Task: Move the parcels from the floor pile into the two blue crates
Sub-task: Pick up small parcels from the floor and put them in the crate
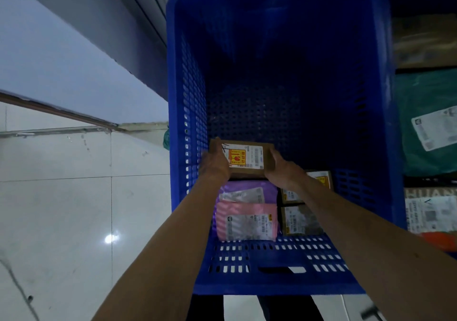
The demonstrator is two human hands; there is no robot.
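Left hand [215, 165] and right hand [283, 173] grip one parcel [247, 158], half-hiding another parcel [322, 180].

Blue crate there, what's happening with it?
A person is reaching into the blue crate with both hands, holding a labelled cardboard box. The left hand grips its left end and the right hand its right end. The box is low inside the crate; whether it is set down yet I cannot tell. Nearer the person, a purple mailer, a pink mailer and two smaller boxes already lie on the crate floor.
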